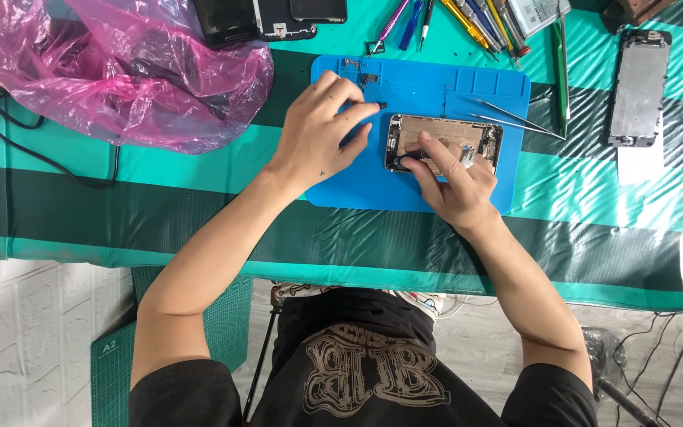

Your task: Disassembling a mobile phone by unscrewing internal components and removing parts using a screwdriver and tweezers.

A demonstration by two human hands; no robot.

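Observation:
An opened phone body (pixel 444 134) lies on a blue repair mat (pixel 436 87). My right hand (pixel 456 178) rests on the phone, with fingers pressing its left half and a ring on one finger. My left hand (pixel 322 130) hovers over the mat just left of the phone, fingers pinched on a small dark tool (pixel 379 105) whose tip points toward the phone's upper left corner. Small loose parts (pixel 361 71) sit in the mat's top tray.
Metal tweezers (pixel 515 119) lie right of the phone. Screwdrivers and pens (pixel 468 20) are at the back. A pink plastic bag (pixel 120 71) fills the left, dark phone screens (pixel 266 20) behind it, a detached phone panel (pixel 638 87) at right. The striped green table covering (pixel 199 213) ends near my torso.

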